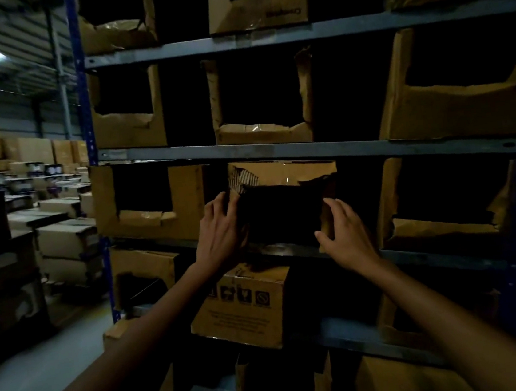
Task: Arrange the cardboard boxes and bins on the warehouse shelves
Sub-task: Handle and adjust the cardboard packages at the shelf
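We have both hands on the torn brown cardboard bin with a cut-out front (pixel 283 173), which stands at the middle of the grey metal shelf (pixel 411 256), at its front edge, between a wider brown cut-out bin (pixel 156 221) on the left and a large open-fronted brown bin (pixel 440 229) on the right. Our left hand (pixel 222 228) is released, its straight fingers laid flat against the bin's left front corner. Our right hand (pixel 344 230) cups the narrow right front strip with bent fingers; we cannot tell whether it actually pinches the card.

We judge the step in hand to be squaring this bin on the shelf. The card is ripped along its top and looks limp, so we should push low on the corners, near the base, not on the ragged upper flap, which would likely fold. Equal pressure from both sides should slide it straight; a push from one side would likely swing it toward a neighbour. We would set its front flush with the shelf's front edge, unlike the printed brown box (pixel 244 312) jutting out below.
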A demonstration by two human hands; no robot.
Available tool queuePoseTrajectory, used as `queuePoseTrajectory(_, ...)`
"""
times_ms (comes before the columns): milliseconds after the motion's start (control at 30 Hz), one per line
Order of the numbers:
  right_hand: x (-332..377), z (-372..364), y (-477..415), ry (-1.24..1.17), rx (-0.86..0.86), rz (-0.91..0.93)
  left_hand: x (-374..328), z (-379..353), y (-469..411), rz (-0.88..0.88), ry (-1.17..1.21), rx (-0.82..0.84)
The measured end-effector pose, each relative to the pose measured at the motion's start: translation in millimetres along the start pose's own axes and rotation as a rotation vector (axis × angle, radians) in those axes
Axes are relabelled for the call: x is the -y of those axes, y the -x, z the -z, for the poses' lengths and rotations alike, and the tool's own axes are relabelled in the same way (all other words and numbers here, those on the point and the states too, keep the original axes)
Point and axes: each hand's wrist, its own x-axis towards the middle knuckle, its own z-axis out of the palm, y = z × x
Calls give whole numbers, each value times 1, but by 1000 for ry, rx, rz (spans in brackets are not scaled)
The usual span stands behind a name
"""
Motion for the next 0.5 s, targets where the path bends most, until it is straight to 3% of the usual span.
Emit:
queuePoseTrajectory(200, -12, -34, -43, -90, -30, -114, 26, -43, -33, 111, 93, 55)
queuePoseTrajectory(300, -22, -55, -68, -148, -90, -220, 35, -68, -55, 204, 271, 33)
queuePoseTrajectory(433, -38, -72, -104, -300, -145, -508, 46, -108, -92, 760, 902, 184)
queuePoseTrajectory(500, -52, -83, -119, -340, -94, -619, 49, -130, -97, 862, 992, 249)
